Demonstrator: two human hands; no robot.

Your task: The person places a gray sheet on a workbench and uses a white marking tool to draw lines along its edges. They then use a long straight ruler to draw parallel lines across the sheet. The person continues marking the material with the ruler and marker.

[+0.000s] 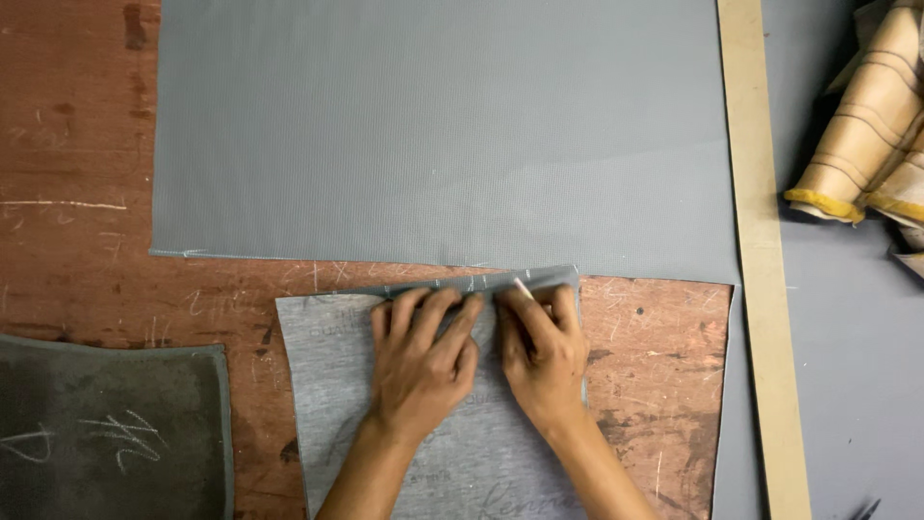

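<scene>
- My left hand (pixel 423 361) lies flat on a small grey sheet of material (pixel 337 385), its fingers (pixel 409 310) spread and pressing down near the folded top edge; they grasp nothing.
- My right hand (pixel 544 351) rests just beside the left, touching the same sheet; its fingers (pixel 563 306) pinch a thin white marking stick (pixel 523 287), whose tip sits at the sheet's top edge.
- The small grey sheet, faintly printed on the side facing up, lies on the worn reddish-brown desk (pixel 77 250), at lower centre of the view; its top edge almost meets the lower border of a large grey ribbed sheet (pixel 433 125) that covers the upper desk.
- A dark grey piece with white chalk marks (pixel 106 433) lies at lower left, apart from my hands.
- A long pale wooden straightedge (pixel 760 241) runs down the right side, over the grey material.
- Tan striped rolled material (pixel 876 116) sits at upper right, well apart.
</scene>
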